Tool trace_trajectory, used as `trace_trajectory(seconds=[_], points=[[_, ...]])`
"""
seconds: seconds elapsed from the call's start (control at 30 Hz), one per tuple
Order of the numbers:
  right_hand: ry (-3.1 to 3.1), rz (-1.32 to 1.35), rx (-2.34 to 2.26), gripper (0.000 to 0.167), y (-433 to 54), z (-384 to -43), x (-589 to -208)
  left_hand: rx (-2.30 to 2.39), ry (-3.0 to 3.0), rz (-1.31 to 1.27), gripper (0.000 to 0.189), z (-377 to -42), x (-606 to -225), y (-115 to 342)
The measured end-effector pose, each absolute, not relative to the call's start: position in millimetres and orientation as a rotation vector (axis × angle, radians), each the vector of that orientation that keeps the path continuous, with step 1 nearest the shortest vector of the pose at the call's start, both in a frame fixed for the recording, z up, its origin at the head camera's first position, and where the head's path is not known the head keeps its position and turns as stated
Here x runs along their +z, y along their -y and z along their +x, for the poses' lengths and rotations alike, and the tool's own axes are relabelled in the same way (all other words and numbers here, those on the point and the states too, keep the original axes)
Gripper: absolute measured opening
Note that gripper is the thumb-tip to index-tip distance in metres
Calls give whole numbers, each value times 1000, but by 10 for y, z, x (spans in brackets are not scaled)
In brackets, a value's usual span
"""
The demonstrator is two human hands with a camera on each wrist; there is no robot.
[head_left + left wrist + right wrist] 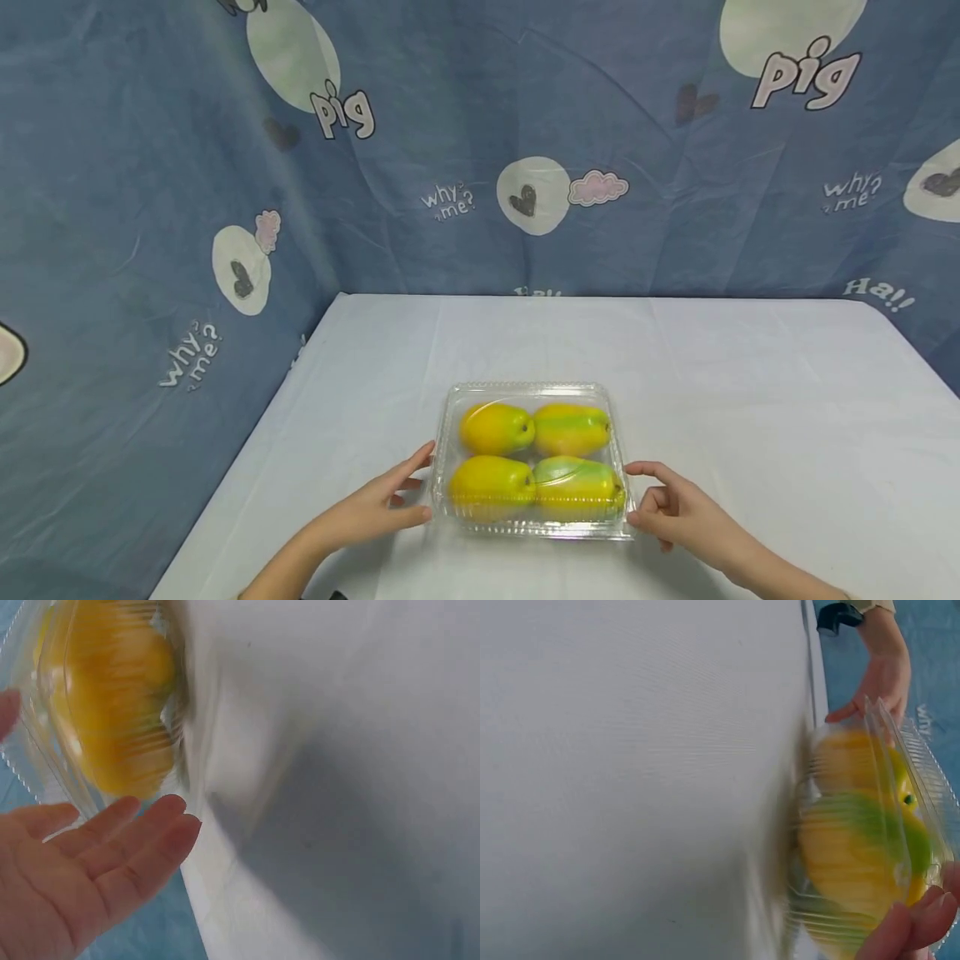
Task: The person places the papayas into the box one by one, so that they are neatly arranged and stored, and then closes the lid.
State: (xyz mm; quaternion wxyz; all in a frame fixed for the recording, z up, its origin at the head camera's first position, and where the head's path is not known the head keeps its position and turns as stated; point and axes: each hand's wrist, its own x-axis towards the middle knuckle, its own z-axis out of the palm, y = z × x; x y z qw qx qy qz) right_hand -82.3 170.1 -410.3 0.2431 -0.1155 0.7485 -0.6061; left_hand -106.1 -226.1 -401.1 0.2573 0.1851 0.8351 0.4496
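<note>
A clear plastic clamshell box [528,530] with its lid down rests on the table, holding several yellow-green mangoes [491,487] in two rows. At its left side is my left hand [367,508], fingers spread, thumb and index fingertips right at the rim. The left wrist view shows that palm and its straight fingers [161,840] beside the box wall. My right hand [693,512] is at the opposite side; its index fingertip and thumb lie against the edge near the front corner, other fingers bent. In the right wrist view, these fingertips [930,919] overlap the box rim.
A white cloth covers the table [765,400]. Behind it and along the left hangs a blue curtain [420,108] with printed words and shapes. A small dark object [337,595] shows at the bottom edge, by the left forearm.
</note>
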Motion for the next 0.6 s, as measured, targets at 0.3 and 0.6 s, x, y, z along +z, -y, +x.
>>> trace_trajectory(seconds=[0.3,0.6], points=[[-2033,-227,-1687,72,-1683,-799,-4164,1386,-2137,310,88,-1046,-4023,2188],[-1847,-203,-1678,35,-1690,-818,-4259,1434,-1930,242,24,-1035,-4086,2152]])
